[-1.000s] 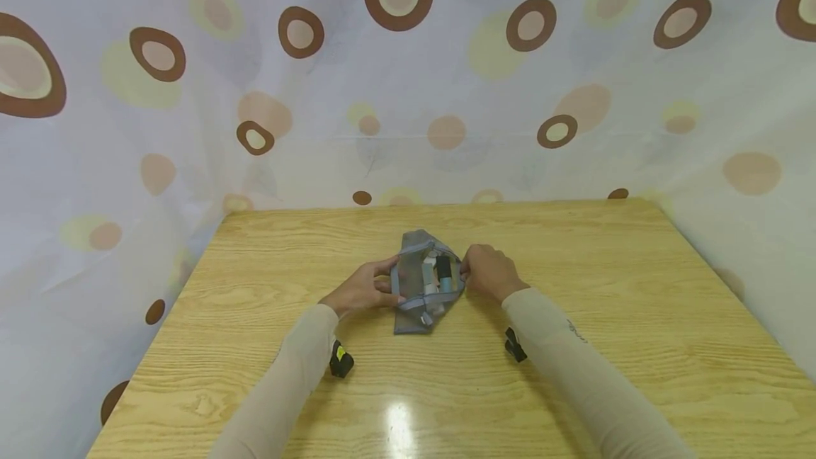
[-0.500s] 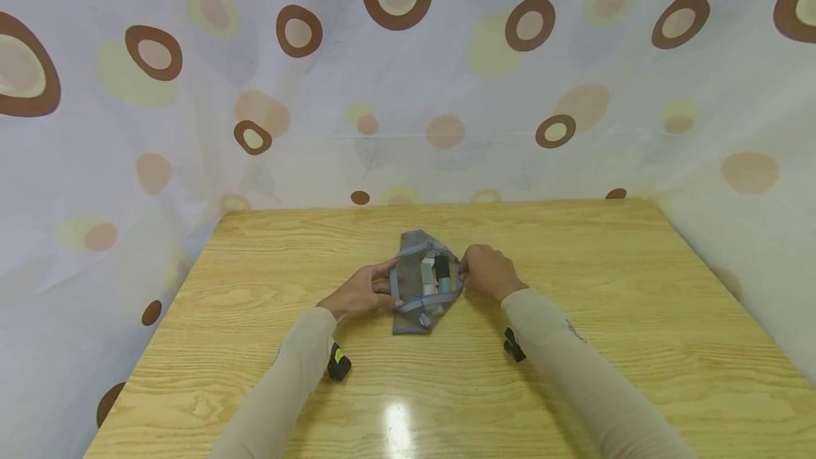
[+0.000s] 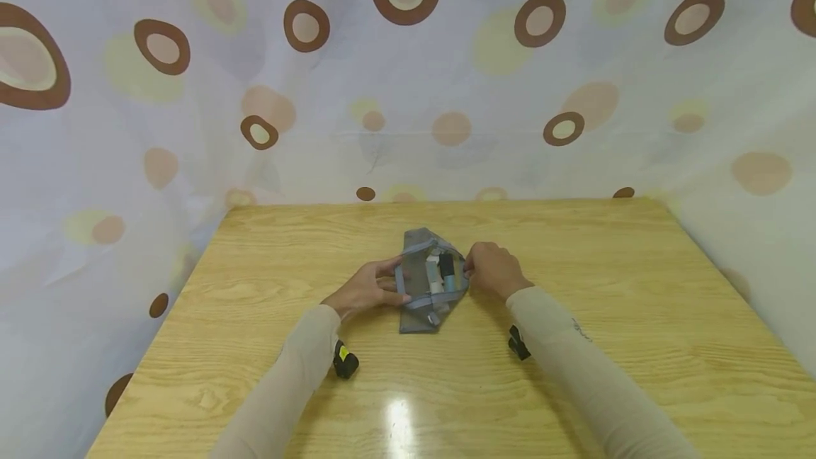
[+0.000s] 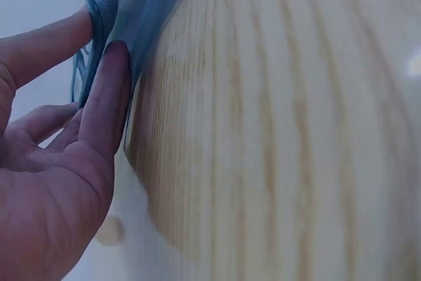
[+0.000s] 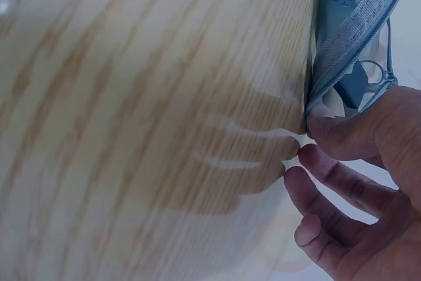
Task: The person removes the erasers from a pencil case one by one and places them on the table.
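Working the zip (image 5: 360, 43) on the grey pouch (image 3: 417, 276), I'd guess: it's sitting between the left hand (image 3: 363, 290), which is gripping one end, and the right hand (image 3: 495, 271), pinching the other, so next is probably needing steady tension.

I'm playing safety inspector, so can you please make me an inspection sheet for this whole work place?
Surface: light wooden table with a bright reflection near the front.
Job's things: grey pouch, zip opening spread wide; inside, a dark-topped blue item and pale items, too small to name.
Clutter: nothing seen.
Left hand: holds the pouch's left edge between thumb and fingers.
Right hand: pinches the pouch's right end.
Cables: nothing seen.
Surroundings: pale sheet with brown, peach and yellow round shapes, behind the table and along both sides; beige sleeves and a black gadget at each wrist.
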Available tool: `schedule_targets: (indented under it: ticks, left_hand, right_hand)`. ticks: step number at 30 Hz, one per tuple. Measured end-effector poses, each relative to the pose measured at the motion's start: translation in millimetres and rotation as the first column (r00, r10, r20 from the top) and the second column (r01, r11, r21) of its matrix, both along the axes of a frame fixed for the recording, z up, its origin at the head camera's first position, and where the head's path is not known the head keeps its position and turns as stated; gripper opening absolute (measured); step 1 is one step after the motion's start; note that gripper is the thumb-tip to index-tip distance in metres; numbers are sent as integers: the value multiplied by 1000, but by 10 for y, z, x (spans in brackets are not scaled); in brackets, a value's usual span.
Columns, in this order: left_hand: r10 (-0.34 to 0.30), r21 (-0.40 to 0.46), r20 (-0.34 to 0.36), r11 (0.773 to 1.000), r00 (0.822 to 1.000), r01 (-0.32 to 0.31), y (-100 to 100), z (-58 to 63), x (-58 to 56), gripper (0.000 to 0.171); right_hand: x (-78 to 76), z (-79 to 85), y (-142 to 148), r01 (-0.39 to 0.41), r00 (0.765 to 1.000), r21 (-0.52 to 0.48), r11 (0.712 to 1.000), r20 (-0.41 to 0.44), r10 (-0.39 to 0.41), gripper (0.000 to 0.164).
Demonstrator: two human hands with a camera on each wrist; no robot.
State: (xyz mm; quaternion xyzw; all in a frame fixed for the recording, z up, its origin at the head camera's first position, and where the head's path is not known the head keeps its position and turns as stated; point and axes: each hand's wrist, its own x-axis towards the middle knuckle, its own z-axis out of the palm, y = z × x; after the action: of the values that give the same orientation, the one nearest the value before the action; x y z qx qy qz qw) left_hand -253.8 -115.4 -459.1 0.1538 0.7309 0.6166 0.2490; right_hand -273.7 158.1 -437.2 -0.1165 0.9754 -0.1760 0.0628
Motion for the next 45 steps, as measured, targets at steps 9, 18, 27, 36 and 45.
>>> schedule_targets:
  ticks: [9, 18, 27, 36, 45]
  left_hand:
    - [5, 63, 58, 998, 998, -9, -22, -14, 24, 93]
    - [-16, 69, 64, 998, 998, 11, -4, -76, 0, 93]
    - [-17, 62, 70, 998, 997, 13, 7, -81, -1, 93]
    - [-7, 43, 80, 999, 997, 4, -7, -41, 4, 92]
    - [-8, 33, 60, 999, 998, 7, 17, 16, 11, 93]
  right_hand:
    - [-2, 17, -6, -24, 1000, -25, 999, -4, 24, 11]
    - [-5, -14, 69, -76, 997, -63, 995, -38, 74, 16]
    - [31, 64, 168, -93, 995, -128, 987, -48, 87, 18]
    - [44, 275, 211, -128, 992, -230, 965, -21, 127, 28]
    - [75, 390, 108, -172, 976, -291, 941, 77, 202, 31]
